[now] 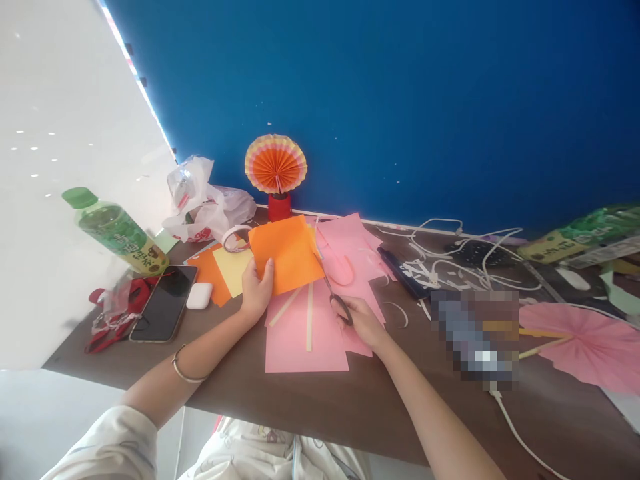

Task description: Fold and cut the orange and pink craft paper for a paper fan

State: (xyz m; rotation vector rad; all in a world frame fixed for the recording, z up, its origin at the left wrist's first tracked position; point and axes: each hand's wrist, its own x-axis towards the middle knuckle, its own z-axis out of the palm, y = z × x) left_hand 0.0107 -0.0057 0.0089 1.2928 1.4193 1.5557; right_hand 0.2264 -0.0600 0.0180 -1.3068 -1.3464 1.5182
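Observation:
My left hand [257, 288] is closed on the lower left part of an orange paper [287, 253], thumb on top, holding it above the table. In my right hand [356, 320] are dark-handled scissors [341, 310], their blades at the right edge of the orange paper. Pink sheets [310, 357] lie beneath, with two pale narrow strips [309, 323] on them. A roll of tape [236, 239] and a yellow paper [231, 272] are left of the orange paper.
Behind stands an orange paper fan [276, 165] in a red holder [279, 207]. On the left are a green bottle [120, 233], a phone [164, 303], a white case [199, 296] and plastic bags [200, 203]. White cables [450, 267] and a pink fan [590, 340] lie right.

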